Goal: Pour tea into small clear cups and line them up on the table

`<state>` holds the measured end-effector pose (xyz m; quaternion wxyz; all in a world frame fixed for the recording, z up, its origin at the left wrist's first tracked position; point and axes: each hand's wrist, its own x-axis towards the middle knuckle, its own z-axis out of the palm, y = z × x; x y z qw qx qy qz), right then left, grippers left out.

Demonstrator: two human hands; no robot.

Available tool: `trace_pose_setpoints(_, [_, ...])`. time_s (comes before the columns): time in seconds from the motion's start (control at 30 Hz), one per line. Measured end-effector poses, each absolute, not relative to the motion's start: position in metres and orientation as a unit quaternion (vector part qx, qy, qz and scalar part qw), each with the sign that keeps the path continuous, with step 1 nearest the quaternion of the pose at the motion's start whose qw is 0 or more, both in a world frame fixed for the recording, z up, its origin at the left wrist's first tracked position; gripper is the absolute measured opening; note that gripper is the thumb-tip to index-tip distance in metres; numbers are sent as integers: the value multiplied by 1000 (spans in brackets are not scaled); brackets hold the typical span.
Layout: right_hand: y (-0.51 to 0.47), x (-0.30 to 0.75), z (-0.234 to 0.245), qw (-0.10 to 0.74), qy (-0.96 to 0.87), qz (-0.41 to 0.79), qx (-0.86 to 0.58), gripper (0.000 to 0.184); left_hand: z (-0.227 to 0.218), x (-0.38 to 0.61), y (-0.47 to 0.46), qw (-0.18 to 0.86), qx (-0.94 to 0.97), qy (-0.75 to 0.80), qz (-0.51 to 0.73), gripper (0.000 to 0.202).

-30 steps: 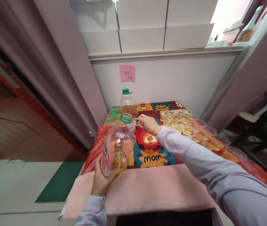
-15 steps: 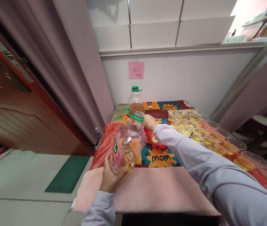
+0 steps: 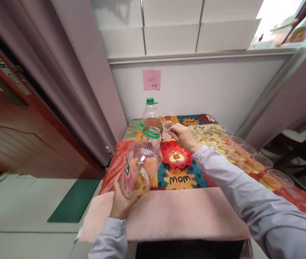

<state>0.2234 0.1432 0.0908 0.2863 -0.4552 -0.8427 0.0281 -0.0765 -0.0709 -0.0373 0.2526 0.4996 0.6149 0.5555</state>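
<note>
My left hand [image 3: 120, 199] is wrapped around the lower side of a large clear plastic bottle [image 3: 144, 154], tilted slightly to the right. The bottle has a pink label, a green carry ring at its uncapped neck and a little yellow liquid low inside. My right hand [image 3: 182, 135] pinches the side of a clear plastic cup [image 3: 167, 131], which looks empty, just right of the bottle's neck. Below that hand lies a red scalloped plate [image 3: 176, 154] with a yellow design.
Behind stands a second bottle [image 3: 151, 115] with a green cap and amber liquid. Rows of clear cups [image 3: 223, 149] with yellow liquid fill the table's right side. A patterned "mom" cloth [image 3: 179, 180] and a pink towel [image 3: 169, 216] cover the table. A red door [image 3: 34, 144] is at left.
My right hand has come out from behind the bottle's neck, moving right, with a clear cup now visible in its fingers. More of the red plate shows. The view has shifted slightly.
</note>
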Motion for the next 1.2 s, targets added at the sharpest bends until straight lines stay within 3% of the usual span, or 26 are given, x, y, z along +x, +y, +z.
trace_pose_setpoints(0.23, [111,252,22,182,-850,61,-491,20,-40,-74,-71,254,510,612,548,102])
trace_pose_setpoints(0.43, [107,262,23,183,-844,70,-499,28,-34,-69,-75,225,509,623,550,98])
trace_pose_setpoints(0.5, [104,268,28,221,-834,72,-501,36,-32,-68,-74,224,507,628,546,97])
trace_pose_setpoints(0.6, [94,270,31,387,-780,105,-480,33,-32,-69,-72,230,494,637,545,106])
trace_pose_setpoints(0.67, [83,259,28,510,-713,179,-447,32,-33,-70,-70,226,483,641,553,110])
trace_pose_setpoints(0.73, [70,239,21,574,-645,295,-409,37,-34,-70,-68,222,479,643,555,110])
trace_pose_setpoints(0.93, [41,177,1,549,-554,558,-283,67,-32,-65,-69,200,490,648,547,111])
trace_pose_setpoints(1.2, [32,181,-5,540,-446,674,-237,75,6,-63,-77,190,524,661,503,103])
